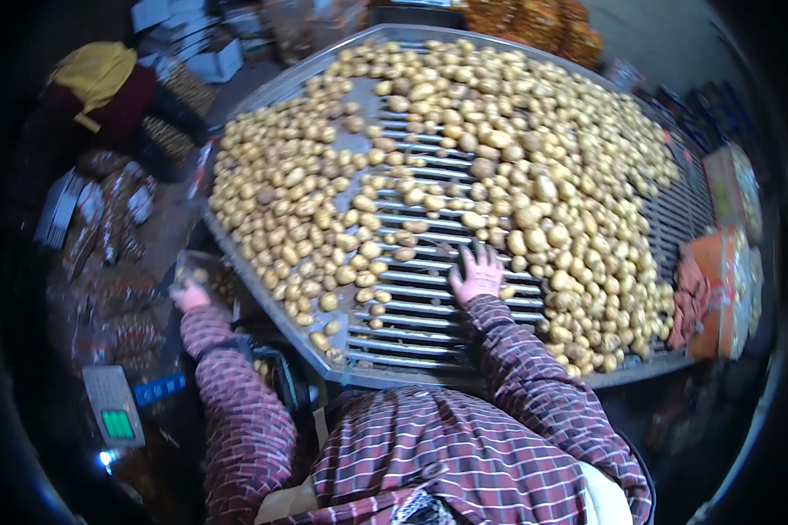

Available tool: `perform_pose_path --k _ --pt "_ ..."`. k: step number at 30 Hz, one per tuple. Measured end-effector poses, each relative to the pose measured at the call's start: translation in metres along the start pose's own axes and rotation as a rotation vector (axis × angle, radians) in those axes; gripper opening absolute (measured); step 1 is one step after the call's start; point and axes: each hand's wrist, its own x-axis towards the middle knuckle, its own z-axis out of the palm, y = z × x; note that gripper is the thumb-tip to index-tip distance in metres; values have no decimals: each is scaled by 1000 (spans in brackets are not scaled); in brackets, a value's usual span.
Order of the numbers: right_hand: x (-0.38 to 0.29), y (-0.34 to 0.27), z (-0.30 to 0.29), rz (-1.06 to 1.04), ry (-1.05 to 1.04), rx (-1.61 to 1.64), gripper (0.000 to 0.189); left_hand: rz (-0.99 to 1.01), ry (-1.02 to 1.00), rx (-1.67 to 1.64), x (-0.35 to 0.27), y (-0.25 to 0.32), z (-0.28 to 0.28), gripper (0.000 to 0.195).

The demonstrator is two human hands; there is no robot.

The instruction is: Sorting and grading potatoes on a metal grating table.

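My right hand (479, 274) rests fingers apart on the metal slats (410, 295) of a sorting table, palm down, with nothing seen in it. Just beyond its fingertips begins a large heap of potatoes (565, 197). A second spread of potatoes (289, 210) covers the table's left part, on a flat sheet metal surface (361, 105). Beyond the left rim, my left hand (190, 296) reaches over a container (226, 262) that has potatoes in it. That hand is blurred; whether its fingers grip a potato is unclear.
A raised metal rim (269, 289) borders the table. An orange box (712, 295) and a reddish cloth (689, 298) sit at its right edge. A scale with a lit green display (117, 423) stands lower left. At upper left a person in a yellow hood (98, 72) bends near potatoes.
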Motion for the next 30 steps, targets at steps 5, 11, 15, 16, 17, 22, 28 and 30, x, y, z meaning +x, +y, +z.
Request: perform_pose_path --k 5,11,15,16,17,22,28,30 --pt "-1 1 -1 -18 52 51 54 518 -249 -114 -45 21 41 62" --pt "1 1 -7 -17 72 90 51 1009 -669 -329 -232 126 161 52" --pt "2 1 -12 -9 68 127 48 1387 -864 -301 -349 201 199 55" --pt "3 1 -12 -3 54 130 48 1452 -928 -249 -373 220 206 55" --pt "3 2 -13 -2 3 120 50 1515 -907 -198 -395 236 214 56" --pt "4 4 -15 19 -43 154 50 1566 -945 194 -461 270 252 56" --pt "2 4 -17 35 -60 174 49 1424 -1171 -76 -401 255 275 42" --pt "2 4 -17 29 -34 164 50 689 -1686 -441 -368 246 261 40"
